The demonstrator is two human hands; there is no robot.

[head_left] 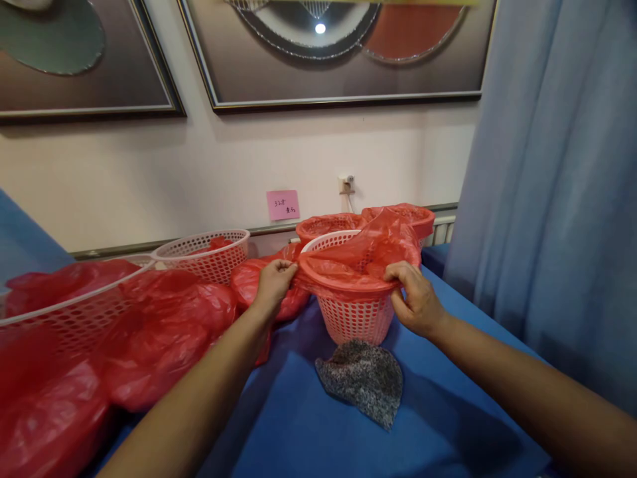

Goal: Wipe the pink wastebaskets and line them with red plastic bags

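A white perforated plastic basket [355, 320] stands upright on a blue-covered surface in front of me. Over most of its rim lies a red plastic bag [343, 269], while the white rim at the back left shows bare. My left hand [275, 282] pinches the bag's edge at the left of the rim. On the right, my right hand [414, 297] has its fingers closed on the bag at the front right rim, the thumb below. Just before the basket's base lies a crumpled speckled grey cloth [363, 378].
Two baskets with red bags [331, 224] [401, 214] stand behind. At left are white baskets [199, 255] [74, 312] and heaped red plastic bags [169, 332]. A blue curtain [547, 166] hangs at right. The wall bears a pink note [283, 205], a socket [346, 184] and framed pictures [338, 86].
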